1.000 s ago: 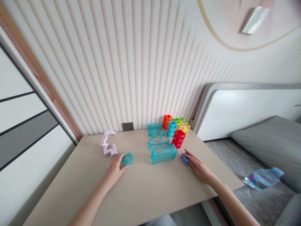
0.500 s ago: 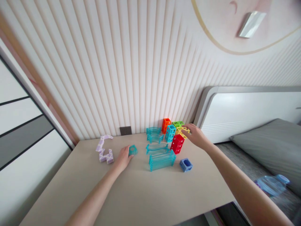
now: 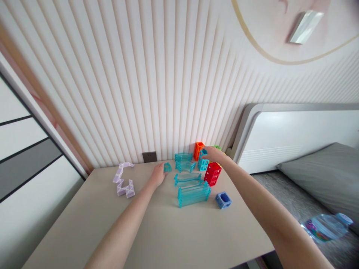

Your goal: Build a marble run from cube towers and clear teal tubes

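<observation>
My left hand (image 3: 159,175) is closed around the edge of a small translucent teal piece (image 3: 167,167) low over the table. At the back right, my right hand (image 3: 213,153) has its thumb and fingers at the top of a light-blue openwork block (image 3: 203,161), which stands upright. An orange block (image 3: 198,150) stands just behind it, and a red block (image 3: 212,173) is in front. Green (image 3: 217,148) and yellow blocks are mostly hidden behind my right hand. Several teal curved rail pieces (image 3: 188,180) lie between my hands, with a larger teal piece (image 3: 194,195) nearest me.
A short blue block (image 3: 223,200) sits at the front right of the table (image 3: 179,235). On the left lies a lilac folding snake puzzle (image 3: 123,181). The ribbed wall with a dark socket (image 3: 149,157) borders the back. A plastic bottle (image 3: 327,226) lies on the bed.
My right hand has moved left from the yellow block to the light-blue one. My left hand has shifted right and farther back, carrying the small teal piece toward the rail pieces.
</observation>
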`<state>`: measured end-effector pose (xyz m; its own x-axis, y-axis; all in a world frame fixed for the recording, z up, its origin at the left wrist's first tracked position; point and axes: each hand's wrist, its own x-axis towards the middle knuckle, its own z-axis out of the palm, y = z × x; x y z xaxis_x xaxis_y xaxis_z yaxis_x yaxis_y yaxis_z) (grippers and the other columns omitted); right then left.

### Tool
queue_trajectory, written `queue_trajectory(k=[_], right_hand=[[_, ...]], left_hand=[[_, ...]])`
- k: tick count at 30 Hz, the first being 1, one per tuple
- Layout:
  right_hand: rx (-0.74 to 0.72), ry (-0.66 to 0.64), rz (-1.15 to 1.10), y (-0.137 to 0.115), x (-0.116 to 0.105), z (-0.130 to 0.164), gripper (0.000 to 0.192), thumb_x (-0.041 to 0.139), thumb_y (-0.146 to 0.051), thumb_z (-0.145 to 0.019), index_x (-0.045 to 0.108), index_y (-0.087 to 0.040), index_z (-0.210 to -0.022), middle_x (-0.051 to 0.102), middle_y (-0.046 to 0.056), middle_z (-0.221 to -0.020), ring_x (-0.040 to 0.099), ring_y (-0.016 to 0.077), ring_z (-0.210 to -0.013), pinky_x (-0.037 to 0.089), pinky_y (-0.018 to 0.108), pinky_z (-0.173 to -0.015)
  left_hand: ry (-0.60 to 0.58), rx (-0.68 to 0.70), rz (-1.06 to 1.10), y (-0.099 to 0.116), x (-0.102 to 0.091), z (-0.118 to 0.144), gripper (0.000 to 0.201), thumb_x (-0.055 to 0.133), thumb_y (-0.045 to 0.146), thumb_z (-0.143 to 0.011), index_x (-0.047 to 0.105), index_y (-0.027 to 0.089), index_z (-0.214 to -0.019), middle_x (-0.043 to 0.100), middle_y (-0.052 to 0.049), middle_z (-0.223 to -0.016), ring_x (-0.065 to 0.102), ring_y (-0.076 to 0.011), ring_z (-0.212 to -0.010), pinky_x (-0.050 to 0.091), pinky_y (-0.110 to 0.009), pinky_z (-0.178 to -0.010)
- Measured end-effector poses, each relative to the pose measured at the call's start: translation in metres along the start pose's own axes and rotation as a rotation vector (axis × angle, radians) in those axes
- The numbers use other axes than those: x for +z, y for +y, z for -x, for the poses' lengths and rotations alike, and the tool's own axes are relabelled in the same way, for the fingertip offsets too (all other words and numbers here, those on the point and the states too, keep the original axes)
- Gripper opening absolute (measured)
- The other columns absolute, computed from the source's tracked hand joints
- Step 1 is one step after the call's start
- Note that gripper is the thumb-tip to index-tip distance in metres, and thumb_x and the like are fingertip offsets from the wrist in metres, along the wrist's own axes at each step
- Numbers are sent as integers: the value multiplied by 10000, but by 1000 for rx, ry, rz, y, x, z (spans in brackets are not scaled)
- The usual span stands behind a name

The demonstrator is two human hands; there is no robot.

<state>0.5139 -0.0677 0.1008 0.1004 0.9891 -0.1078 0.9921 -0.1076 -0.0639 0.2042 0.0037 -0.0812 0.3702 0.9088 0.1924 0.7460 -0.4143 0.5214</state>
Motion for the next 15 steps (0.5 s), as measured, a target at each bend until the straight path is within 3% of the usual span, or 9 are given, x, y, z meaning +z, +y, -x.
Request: queue_trajectory(k=[5,9,15], right_hand=[[18,-15,16,-2,-2,1,342,640,-369,-970,617,-178,-1252,632,93,-1280,643,241,-1103,546,462,-938],[26,-13,24,-3,-1,2,345,643,-367,-966,614,-177,-1253,634,92,-1272,643,240,-1098,545,461,-933],[1,46,24,-6,-3,12,479,735,-377,-860,608,-166,-1271,627,164,-1265,632,317,-1143,514,416,-909]], left_hand=[[1,1,-5,5,2,-8,422,634,365,-955,565,183,-1329,570,-118,-1387,576,-293,-1238,477,-549,-1037],[4,-16,-7,7,3,-11,517,650,257,-911,508,130,-1393,576,-201,-1387,520,-337,-1333,395,-505,-1126],[26,-38,-4,10,6,-11,667,617,195,-869,374,89,-1481,551,-255,-1421,482,-367,-1381,367,-494,-1144]])
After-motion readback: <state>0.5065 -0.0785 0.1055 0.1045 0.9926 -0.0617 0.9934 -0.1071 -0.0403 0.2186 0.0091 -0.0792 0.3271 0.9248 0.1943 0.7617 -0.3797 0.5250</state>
